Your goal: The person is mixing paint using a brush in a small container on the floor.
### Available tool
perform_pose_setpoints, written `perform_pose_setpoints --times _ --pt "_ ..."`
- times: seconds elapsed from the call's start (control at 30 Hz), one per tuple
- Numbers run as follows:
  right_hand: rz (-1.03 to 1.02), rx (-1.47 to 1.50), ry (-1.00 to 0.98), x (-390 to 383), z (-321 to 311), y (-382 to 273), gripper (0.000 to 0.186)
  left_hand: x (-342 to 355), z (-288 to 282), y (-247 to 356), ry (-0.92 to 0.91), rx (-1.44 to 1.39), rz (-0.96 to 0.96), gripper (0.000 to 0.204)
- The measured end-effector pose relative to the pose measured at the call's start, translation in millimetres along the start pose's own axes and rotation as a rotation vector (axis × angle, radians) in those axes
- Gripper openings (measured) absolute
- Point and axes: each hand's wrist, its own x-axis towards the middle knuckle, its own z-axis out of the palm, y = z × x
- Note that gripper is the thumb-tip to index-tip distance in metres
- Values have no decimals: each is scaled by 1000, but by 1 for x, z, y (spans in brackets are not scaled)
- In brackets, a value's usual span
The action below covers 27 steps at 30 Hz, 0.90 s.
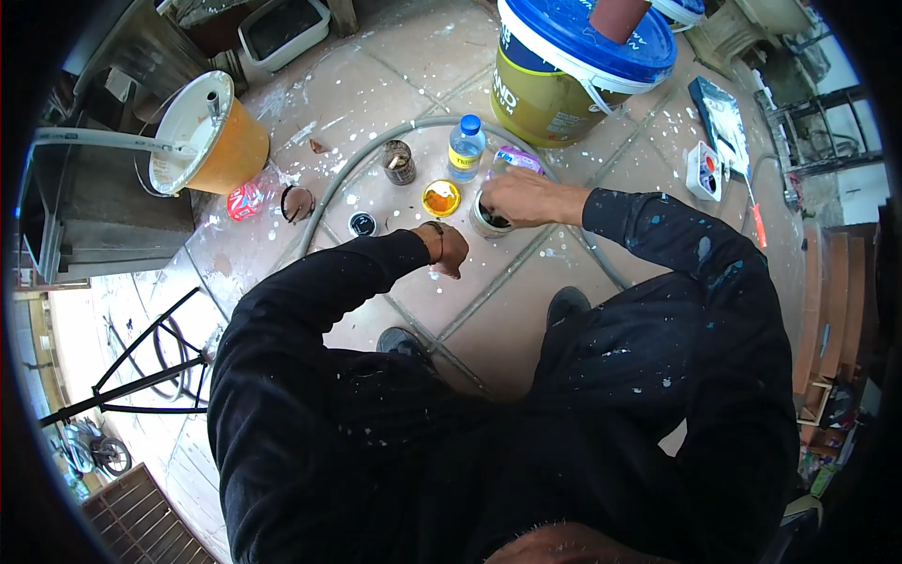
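My right hand point(528, 195) is over an open round container point(490, 224) with dark contents. Its fingers are curled together at the rim, and whatever they hold is hidden. My left hand point(451, 252) is closed in the air, left of that container and lower in view; anything inside it is hidden. Between and beyond my hands is a small round tub point(441, 198) with orange-yellow contents. A clear bottle point(465, 155) with a blue cap stands behind it, beside a purple-labelled container point(517, 161). Further left are a dark jar point(398, 164) and a small black-and-white round pot point(362, 224).
A grey hose point(344, 188) curves around the small containers on the paint-spotted tiles. A large olive bucket point(545, 99) with a blue lid stands ahead, an orange bucket point(230, 141) at the left. To the right lie a paint tray point(723, 122) and a white box point(703, 172).
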Motion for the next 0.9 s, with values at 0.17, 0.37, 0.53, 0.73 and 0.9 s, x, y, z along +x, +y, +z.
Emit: perform_pose_setpoints --times 0.17,0.37,0.53,0.73,0.9 --pt "-32 -156 6 -1 11 18 17 3 -5 2 -12 28 -7 51" --pt "-50 27 376 -5 -3 2 17 3 -1 0 -12 14 12 51" --pt "53 -43 -11 -1 -3 -2 15 3 2 0 -11 -21 -24 50" --pt "-61 -141 418 -5 5 11 17 3 -5 2 -9 16 -15 50" --pt "5 41 110 -1 2 -3 15 5 3 -3 5 0 6 51"
